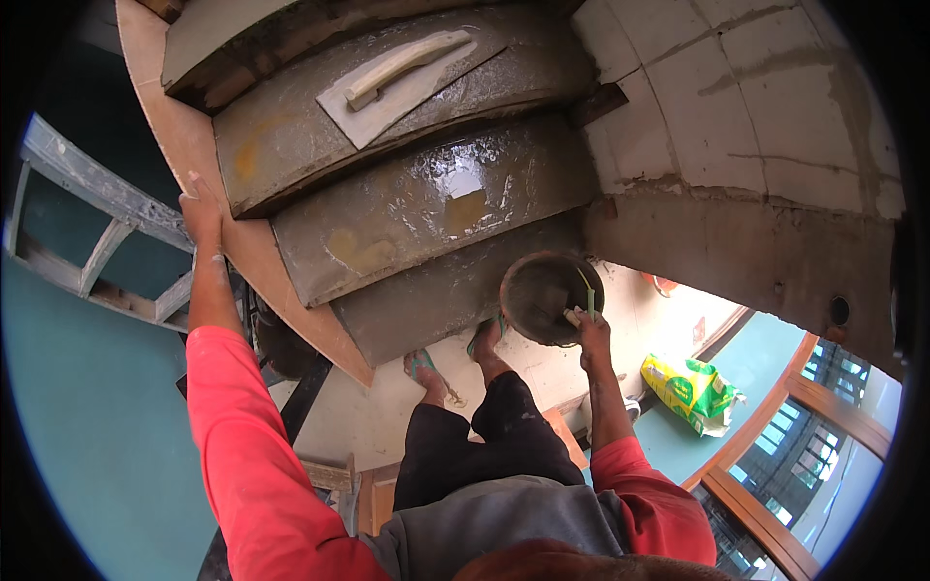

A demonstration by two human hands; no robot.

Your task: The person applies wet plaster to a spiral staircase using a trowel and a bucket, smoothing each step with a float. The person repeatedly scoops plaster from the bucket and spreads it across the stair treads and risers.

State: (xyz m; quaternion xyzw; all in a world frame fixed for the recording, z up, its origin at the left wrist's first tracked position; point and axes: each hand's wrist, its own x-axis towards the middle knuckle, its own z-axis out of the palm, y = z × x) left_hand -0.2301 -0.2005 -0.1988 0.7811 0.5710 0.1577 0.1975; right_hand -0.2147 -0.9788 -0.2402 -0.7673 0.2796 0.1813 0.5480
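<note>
"So, is any writing to be seen?"

"Green and white printing is borne by the yellow bag (690, 392), crumpled at the right; no wording is repeated here."

"And the surface?"

"Wet grey steps (542, 160) are flanked by a wooden board (160, 107) on the left and a tiled wall (765, 107) on the right. A pale-handled float (412, 66) is laid flat on an upper step. Below, glass is framed in brown wood (760, 521)."

"The hands?"

"The board's edge is touched by the left hand (201, 211); whether it is gripped cannot be told. A slim green stick (590, 302) is clasped in the right hand (593, 339), at the rim of a dark bucket (528, 315) beside the lowest step."
</note>
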